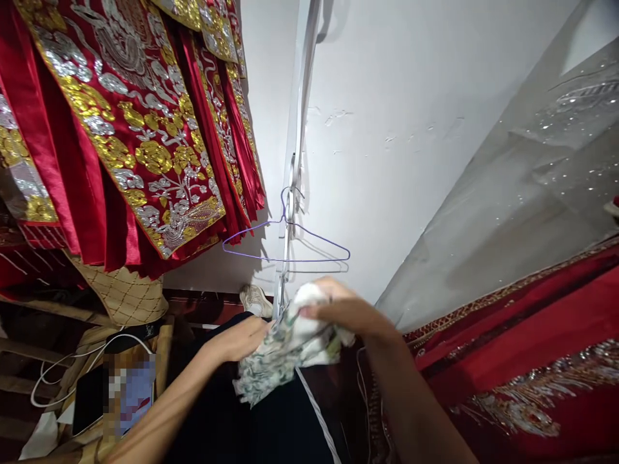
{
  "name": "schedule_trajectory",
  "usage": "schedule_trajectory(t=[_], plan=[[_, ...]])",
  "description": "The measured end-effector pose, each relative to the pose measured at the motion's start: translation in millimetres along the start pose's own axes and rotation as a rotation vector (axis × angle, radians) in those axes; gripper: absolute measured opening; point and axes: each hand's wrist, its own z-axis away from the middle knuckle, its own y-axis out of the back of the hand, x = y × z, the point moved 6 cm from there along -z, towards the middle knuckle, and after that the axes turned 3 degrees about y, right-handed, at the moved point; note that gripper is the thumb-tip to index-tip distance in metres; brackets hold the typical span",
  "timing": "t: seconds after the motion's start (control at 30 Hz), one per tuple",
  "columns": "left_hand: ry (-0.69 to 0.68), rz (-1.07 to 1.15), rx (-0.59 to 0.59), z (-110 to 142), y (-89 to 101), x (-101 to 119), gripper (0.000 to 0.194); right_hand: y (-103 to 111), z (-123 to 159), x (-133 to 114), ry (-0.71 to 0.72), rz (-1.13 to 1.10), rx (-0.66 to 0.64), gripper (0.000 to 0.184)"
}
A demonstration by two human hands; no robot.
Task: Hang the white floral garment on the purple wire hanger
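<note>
A crumpled white cloth with a green pattern (271,368) hangs between my two hands above my dark-clothed lap. My left hand (244,338) is closed at its left side, with the fingertips partly hidden. At the upper right of the cloth, my right hand (341,306) grips it, thumb over the white fabric. Beyond the hands, a thin purple clothes hanger (285,260) hangs bare by its hook from a white upright post (294,129).
Red garments with gold and silver embroidery (159,154) hang at the upper left. On the right are a sparkly translucent fabric (464,193) and a red beaded garment (532,335). A wooden chair (166,341) at lower left carries a phone (138,396) and a white cable (48,405).
</note>
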Motion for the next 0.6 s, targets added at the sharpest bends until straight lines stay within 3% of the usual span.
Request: schedule_trajectory(t=[0.1,0.17,0.27,0.33,0.43,0.5,0.6], plan=[[0.070,-0.274,-0.089,3.2,24.3,-22.1,0.060,64.6,-7.2,-3.6,0.216,0.110,0.537,0.015],[0.088,-0.350,-0.096,7.6,47.7,-18.9,0.053,83.8,-21.4,6.9,0.349,0.160,0.763,0.026],[0.118,-0.390,-0.138,17.8,60.3,-9.1,0.042,78.0,-63.5,48.9,0.281,0.206,0.708,0.050],[0.156,-0.429,-0.229,28.4,47.4,-14.3,0.029,68.4,-82.4,80.5,0.161,0.259,0.618,0.042],[0.200,-0.541,-0.321,42.5,26.0,-42.2,0.005,63.3,-81.0,108.6,0.110,0.311,0.561,0.022],[0.220,-0.625,-0.213,41.0,35.4,-62.4,0.005,67.5,-67.9,113.6,0.127,0.331,0.570,0.014],[0.206,-0.715,0.120,24.6,85.8,-73.5,0.008,75.4,-49.3,110.9,0.142,0.359,0.573,0.008]])
